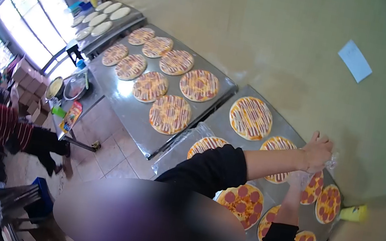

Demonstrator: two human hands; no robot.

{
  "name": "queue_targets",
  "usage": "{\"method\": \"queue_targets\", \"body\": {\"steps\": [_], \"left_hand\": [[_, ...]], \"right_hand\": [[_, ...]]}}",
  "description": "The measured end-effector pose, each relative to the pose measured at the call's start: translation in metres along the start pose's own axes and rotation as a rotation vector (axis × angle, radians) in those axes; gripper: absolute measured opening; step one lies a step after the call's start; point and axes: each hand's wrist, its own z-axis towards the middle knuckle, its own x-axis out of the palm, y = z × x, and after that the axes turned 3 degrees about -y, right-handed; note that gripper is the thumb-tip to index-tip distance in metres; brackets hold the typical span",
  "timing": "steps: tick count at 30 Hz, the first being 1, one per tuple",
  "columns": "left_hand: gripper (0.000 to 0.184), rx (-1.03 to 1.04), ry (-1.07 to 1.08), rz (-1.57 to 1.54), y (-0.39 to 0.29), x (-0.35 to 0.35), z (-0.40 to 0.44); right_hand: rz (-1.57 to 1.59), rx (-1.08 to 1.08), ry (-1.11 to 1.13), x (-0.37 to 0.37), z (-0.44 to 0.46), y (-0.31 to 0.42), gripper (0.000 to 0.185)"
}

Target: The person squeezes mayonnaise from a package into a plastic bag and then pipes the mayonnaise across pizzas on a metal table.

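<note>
My left hand reaches across the tray toward the wall, its fingers curled round crumpled clear plastic. Just below its wrist is my right hand, which looks wrapped in thin clear plastic; its fingers are mostly hidden. Both hands are above a metal tray of round pizzas. Beside them lie a pizza with sauce stripes and a pepperoni pizza. More pepperoni pizzas lie nearer my body. A striped pizza sits at the tray's far side.
Another metal tray holds several striped pizzas, with plain bases farther back. Clear plastic sheeting hangs at the tray edge. A yellow container stands by the wall. A person in a striped top is at left. A blurred shape covers the bottom.
</note>
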Motion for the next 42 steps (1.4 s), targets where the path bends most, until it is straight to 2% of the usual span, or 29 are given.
{"method": "queue_targets", "body": {"steps": [4, 6, 7, 9, 10, 11, 12, 13, 14, 15, 16, 17, 19, 20, 22, 23, 24, 25, 27, 28, 29, 31, 32, 34, 35, 37, 38, 40, 42], "left_hand": [[0.017, -0.059, -0.036, -0.003, 0.014, 0.0, 0.004], [0.023, -0.273, -0.005, -0.149, 0.021, -0.002, 0.005], [0.023, -0.268, -0.012, -0.146, 0.026, -0.003, 0.004], [0.031, -0.507, -0.085, -0.358, 0.035, -0.005, 0.005], [0.031, -0.493, -0.08, -0.365, 0.038, -0.015, 0.009], [0.035, -0.686, -0.008, -0.504, 0.042, -0.03, 0.01], [0.039, -0.881, 0.076, -0.644, 0.039, -0.044, 0.007], [0.048, -0.871, -0.027, -0.677, 0.035, -0.056, -0.001], [0.058, -0.857, -0.133, -0.709, 0.031, -0.069, -0.01], [0.067, -0.676, -0.32, -0.493, 0.025, -0.077, -0.021], [0.077, -0.489, -0.504, -0.276, 0.02, -0.085, -0.034], [0.077, -0.478, -0.493, -0.289, 0.013, -0.098, -0.045], [0.074, 0.338, -0.25, 0.233, -0.003, -0.124, -0.062], [0.074, 0.343, -0.24, 0.21, -0.006, -0.122, -0.065], [0.063, 0.532, 0.025, 0.574, -0.008, -0.117, -0.062], [0.057, 0.521, 0.148, 0.68, -0.008, -0.116, -0.061], [0.051, 0.515, 0.275, 0.772, -0.009, -0.116, -0.06], [0.051, 0.533, 0.298, 0.706, -0.008, -0.114, -0.061], [0.043, 0.555, 0.283, 0.797, -0.004, -0.104, -0.07], [0.04, 0.571, 0.274, 0.839, -0.004, -0.1, -0.077], [0.039, 0.589, 0.259, 0.885, -0.007, -0.098, -0.083], [0.028, 0.524, 0.643, 0.946, -0.045, -0.136, -0.077], [0.028, 0.558, 0.66, 0.896, -0.053, -0.145, -0.074], [0.036, 0.611, 0.837, 0.902, -0.06, -0.149, -0.068], [0.036, 0.633, 0.851, 0.873, -0.059, -0.14, -0.075], [0.036, 0.627, 0.738, 0.773, -0.054, -0.123, -0.079], [0.036, 0.639, 0.745, 0.752, -0.052, -0.118, -0.079], [0.036, 0.47, 0.742, 0.175, -0.048, -0.112, -0.079], [0.031, 0.539, 0.69, 0.101, -0.044, -0.112, -0.093]], "right_hand": [[-0.033, 0.026, 0.013, -0.006, 0.01, 0.003, 0.044], [-0.064, 0.051, 0.005, 0.0, 0.011, 0.001, 0.044], [-0.081, 0.064, -0.003, 0.002, 0.012, 0.003, 0.043], [-0.121, 0.092, -0.026, 0.008, 0.019, 0.003, 0.043], [-0.145, 0.108, -0.048, 0.004, 0.026, 0.002, 0.043], [-0.173, 0.128, -0.08, -0.005, 0.019, 0.0, 0.043], [-0.19, 0.133, -0.105, -0.02, 0.021, -0.02, 0.043], [-0.393, 0.205, -0.084, -0.037, 0.029, -0.051, 0.044], [-0.594, 0.276, -0.06, -0.05, 0.032, -0.064, 0.045], [-0.608, 0.278, -0.084, -0.052, 0.027, -0.059, 0.045], [-1.109, -0.04, -0.071, -0.043, 0.019, -0.054, 0.044], [-1.595, -0.376, -0.042, -0.031, 0.011, -0.05, 0.043], [-1.499, -0.386, -0.14, 0.002, 0.005, -0.025, 0.044], [-1.392, -0.402, -0.224, 0.021, 0.003, -0.004, 0.044], [-1.187, -0.417, -0.386, 0.047, -0.001, 0.03, 0.044], [-1.092, -0.414, -0.464, 0.045, -0.007, 0.036, 0.044], [-0.903, -0.366, -0.301, 0.022, -0.016, 0.03, 0.046], [-0.71, -0.301, -0.156, -0.005, -0.028, 0.023, 0.048], [-0.523, -0.191, -0.181, 0.017, -0.052, 0.05, 0.057], [-0.689, 0.129, -0.111, -0.001, -0.055, 0.04, 0.047], [-1.196, -0.533, -0.136, 0.012, -0.052, 0.063, 0.036], [-1.418, -0.762, -0.003, 0.024, -0.066, 0.124, 0.028], [-1.445, -0.704, 0.006, 0.027, -0.083, 0.116, 0.028], [-0.972, -0.295, -0.28, 0.026, -0.103, 0.098, 0.028], [-0.986, -0.261, -0.287, 0.035, -0.114, 0.113, 0.028], [-1.291, -0.2, -0.105, 0.043, -0.119, 0.145, 0.023], [-1.3, -0.176, -0.105, 0.047, -0.126, 0.147, 0.023], [-1.225, 0.207, -0.084, 0.05, -0.134, 0.15, 0.017], [-1.171, 0.232, -0.03, 0.048, -0.145, 0.164, 0.019]]}}
